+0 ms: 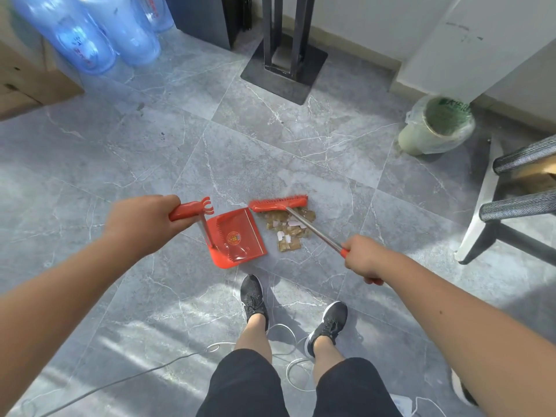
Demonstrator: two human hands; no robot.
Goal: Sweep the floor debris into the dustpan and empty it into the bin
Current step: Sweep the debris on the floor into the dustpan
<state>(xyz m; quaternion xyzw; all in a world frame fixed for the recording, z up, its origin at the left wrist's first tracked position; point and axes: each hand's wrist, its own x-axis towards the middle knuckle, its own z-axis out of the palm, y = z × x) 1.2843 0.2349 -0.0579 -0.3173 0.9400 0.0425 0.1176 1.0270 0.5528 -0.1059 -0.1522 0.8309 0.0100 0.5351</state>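
Floor (90, 164): grey marbled tiles, filling the view.
Water bottles (90, 34): blue, clustered far left.
Black stand (284, 55): upright on a square base, far centre.
Bin (436, 127): pale, lined with a clear bag, far right near the wall, well apart from the debris.
Dustpan (237, 236): red, resting on the floor just left of the debris, open edge facing right.
Broom (278, 203): red head lying at the far edge of the debris, metal handle slanting back to the right.
Left hand (141, 224): forearm extended forward, fingers wrapped tight around the dustpan's red upright handle.
Right hand (365, 257): forearm extended forward, fist clenched on the red grip of the broom handle.
Debris (288, 230): tan and white scraps, heaped between dustpan and broom handle.
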